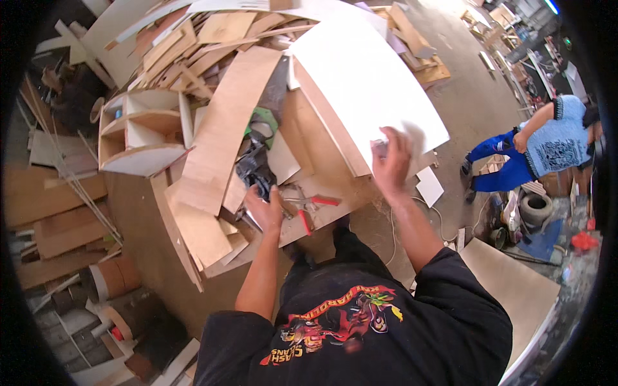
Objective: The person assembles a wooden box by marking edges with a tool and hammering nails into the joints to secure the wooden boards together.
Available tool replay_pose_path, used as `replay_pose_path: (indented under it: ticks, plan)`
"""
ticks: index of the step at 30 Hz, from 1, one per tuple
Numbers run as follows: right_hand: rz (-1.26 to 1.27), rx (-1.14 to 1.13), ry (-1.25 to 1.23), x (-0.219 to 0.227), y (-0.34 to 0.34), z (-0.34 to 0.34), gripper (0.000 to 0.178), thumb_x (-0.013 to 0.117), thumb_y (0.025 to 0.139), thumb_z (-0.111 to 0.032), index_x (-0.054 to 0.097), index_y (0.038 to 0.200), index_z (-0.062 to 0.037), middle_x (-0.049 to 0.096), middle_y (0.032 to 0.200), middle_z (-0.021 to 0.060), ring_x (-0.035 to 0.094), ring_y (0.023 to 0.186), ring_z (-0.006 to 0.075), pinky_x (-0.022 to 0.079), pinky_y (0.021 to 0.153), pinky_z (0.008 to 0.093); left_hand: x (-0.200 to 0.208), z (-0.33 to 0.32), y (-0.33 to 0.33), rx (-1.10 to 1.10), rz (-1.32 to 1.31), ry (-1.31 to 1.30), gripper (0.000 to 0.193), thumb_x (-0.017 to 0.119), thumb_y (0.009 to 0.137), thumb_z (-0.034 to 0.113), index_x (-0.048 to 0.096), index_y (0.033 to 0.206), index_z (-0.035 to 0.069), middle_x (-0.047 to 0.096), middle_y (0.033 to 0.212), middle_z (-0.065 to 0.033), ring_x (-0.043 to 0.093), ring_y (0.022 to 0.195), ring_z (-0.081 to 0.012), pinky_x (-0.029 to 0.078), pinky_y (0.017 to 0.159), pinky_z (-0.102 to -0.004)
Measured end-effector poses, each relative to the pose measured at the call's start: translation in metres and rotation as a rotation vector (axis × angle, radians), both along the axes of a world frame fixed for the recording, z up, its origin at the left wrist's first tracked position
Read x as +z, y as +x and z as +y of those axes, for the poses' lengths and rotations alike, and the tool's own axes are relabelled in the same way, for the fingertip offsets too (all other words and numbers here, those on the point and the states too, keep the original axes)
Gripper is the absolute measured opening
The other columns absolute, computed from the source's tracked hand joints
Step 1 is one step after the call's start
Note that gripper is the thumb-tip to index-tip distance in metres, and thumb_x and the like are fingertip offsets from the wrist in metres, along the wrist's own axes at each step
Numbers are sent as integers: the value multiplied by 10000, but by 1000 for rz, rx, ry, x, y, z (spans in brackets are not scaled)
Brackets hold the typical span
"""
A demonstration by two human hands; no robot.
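My left hand [265,211] is at the near end of a crumpled black plastic bag [256,166], its thumb and fingers closed around the bag's lower tip. The bag lies on the workbench [347,204] beside a long plywood strip [235,122]. Over the near corner of a large white panel [370,77], my right hand [394,162] is raised with curled fingers. A small greyish piece shows at its fingertips, too blurred to name. Pliers with red handles [324,201] rest on the bench between my hands. A green-and-grey object [262,125] sits just beyond the bag.
Wood offcuts [193,55] are heaped at the bench's far left, near a curved wooden shelf unit [145,132]. A person in a blue shirt [557,138] bends over at the right. A cable [444,219] runs along the floor; a tyre [535,209] lies beyond it.
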State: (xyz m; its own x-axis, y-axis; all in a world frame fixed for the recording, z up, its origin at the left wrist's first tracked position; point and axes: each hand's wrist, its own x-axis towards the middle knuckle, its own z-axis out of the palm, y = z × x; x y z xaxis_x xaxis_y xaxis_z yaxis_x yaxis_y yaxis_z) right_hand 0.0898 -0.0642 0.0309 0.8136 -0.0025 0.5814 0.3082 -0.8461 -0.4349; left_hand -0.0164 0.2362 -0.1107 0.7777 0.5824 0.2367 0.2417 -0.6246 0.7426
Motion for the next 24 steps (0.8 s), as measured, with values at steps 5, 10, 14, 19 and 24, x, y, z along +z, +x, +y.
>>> replay_pose_path:
  ticks: [5,10,14,19,24]
  plan:
    - [-81,-270,565,7,13,-105,276,688,999,-162,566,1205,-25,629,1105,126,580,1047,223,483,860,360,84,-105,78,-550,-95,48,484,764,893,317,625,1289,77,599,1320,-199,506,1288,-419,400,1104,-499]
    - [-113,-200,1070,-50,14,-155,308,627,1030,-166,448,1217,0,542,994,64,543,898,158,470,767,347,154,-203,152,-902,-233,217,374,702,952,318,663,1299,184,559,1445,-163,452,1389,-413,365,1136,-538]
    - [46,-60,902,-57,-24,-136,304,601,1044,-157,521,1274,27,624,1069,115,588,925,164,507,829,342,166,-259,207,-1099,-321,495,364,600,1007,422,675,1294,211,507,1535,-128,390,1457,-415,318,1176,-548]
    - [-58,-142,893,-66,-17,-135,286,588,1049,-97,579,1314,9,696,1209,175,696,1119,243,548,967,369,150,-286,229,-1173,-332,462,385,602,1003,434,652,1337,249,504,1469,-164,338,1428,-435,287,1183,-587]
    - [-161,-49,955,-90,-4,-117,289,642,1015,-52,582,1295,-18,708,1186,180,714,1091,256,565,946,376,150,-294,231,-1158,-348,629,433,633,972,473,662,1310,204,488,1439,-197,335,1397,-466,277,1173,-597]
